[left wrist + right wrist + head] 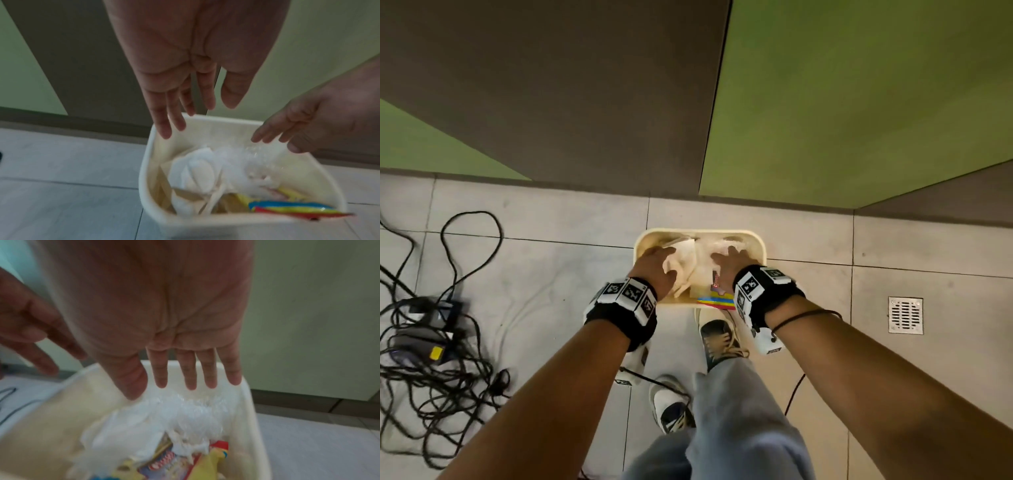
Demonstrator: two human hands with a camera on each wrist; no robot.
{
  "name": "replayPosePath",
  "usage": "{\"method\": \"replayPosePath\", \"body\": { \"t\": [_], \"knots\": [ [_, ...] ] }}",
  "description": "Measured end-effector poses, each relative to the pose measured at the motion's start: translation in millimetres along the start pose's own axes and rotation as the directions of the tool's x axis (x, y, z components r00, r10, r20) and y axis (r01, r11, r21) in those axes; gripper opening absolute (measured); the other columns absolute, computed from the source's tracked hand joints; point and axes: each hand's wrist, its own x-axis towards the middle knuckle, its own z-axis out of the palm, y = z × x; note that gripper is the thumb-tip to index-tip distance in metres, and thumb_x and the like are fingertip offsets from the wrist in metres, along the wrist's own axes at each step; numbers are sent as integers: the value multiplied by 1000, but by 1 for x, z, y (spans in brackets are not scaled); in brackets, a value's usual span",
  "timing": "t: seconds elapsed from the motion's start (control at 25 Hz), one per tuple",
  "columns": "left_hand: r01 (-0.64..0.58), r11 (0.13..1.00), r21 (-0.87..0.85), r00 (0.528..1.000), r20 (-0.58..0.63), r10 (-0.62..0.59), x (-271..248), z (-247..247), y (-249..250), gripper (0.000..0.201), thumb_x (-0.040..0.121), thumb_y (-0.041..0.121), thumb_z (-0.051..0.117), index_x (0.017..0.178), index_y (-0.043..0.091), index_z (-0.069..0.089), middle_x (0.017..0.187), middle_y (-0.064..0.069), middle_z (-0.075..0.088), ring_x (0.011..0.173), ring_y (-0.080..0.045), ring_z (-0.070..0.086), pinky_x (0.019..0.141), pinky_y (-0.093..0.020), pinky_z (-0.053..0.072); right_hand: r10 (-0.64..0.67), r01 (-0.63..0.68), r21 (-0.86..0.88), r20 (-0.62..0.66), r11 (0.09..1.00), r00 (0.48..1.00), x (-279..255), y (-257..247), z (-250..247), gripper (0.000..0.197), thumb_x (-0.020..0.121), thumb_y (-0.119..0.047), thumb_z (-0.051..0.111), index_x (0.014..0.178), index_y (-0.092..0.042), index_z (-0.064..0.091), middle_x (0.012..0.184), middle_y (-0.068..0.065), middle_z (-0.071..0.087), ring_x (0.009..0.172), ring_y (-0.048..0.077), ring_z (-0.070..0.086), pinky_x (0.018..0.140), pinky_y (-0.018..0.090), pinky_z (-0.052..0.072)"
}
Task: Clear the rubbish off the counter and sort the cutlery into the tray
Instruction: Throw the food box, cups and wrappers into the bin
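Cream bin [756,245] on the floor [551,240], crammed with white tissue [195,170], clear plastic [195,410], striped wrapper [287,208]. Left hand [654,270], right hand [732,265] above, fingers spread, holding nothing. Long axis left-right.

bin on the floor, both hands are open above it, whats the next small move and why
Probably lift both hands away and turn back to the counter. The left hand and right hand have straight fingers and hold nothing, while crumpled white paper, clear plastic and a colourful wrapper already lie inside the bin.
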Motion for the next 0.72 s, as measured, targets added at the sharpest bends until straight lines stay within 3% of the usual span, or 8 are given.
{"method": "replayPosePath", "body": {
  "t": [0.16,0.36,0.48,0.6,0.72],
  "knots": [
    [-61,996,-71,997,-51,58,-75,-56,31,39,91,18,51,130,18,52,133,-6,57,120,-24,53,103,-25,36,-40,56,116,-135,992,990,-85,11,-33,55,89,-22,50,141,-20,33,147,11,39,133,31,38,111,40,34],
    [-215,967,-139,970,-144,195,-211,-147,103,30,89,12,51,117,15,62,118,-4,66,110,-23,59,94,-22,42,-81,129,136,-309,982,947,-255,12,-104,45,89,-18,47,134,-19,43,135,13,53,122,29,52,104,38,43],
    [-352,930,-111,927,-179,330,-296,-203,148,27,90,14,53,114,12,64,112,-7,69,102,-21,62,88,-19,43,-138,197,97,-428,976,893,-357,9,-150,43,90,-19,50,132,-20,45,131,13,57,118,29,55,99,35,45],
    [-444,881,-163,877,-277,391,-373,-272,185,25,89,19,56,112,13,64,95,-6,66,72,-6,58,73,-10,43,-192,275,89,-517,957,834,-453,-2,-212,42,91,-22,52,132,-22,45,130,11,58,116,28,56,99,35,45],
    [-500,859,-108,815,-393,425,-424,-337,213,24,90,22,56,112,17,65,88,2,60,77,-8,54,78,-18,41,-273,396,38,-664,917,696,-529,-16,-273,40,91,-23,51,131,-20,47,128,7,59,112,24,57,96,31,43]
  ]
}}
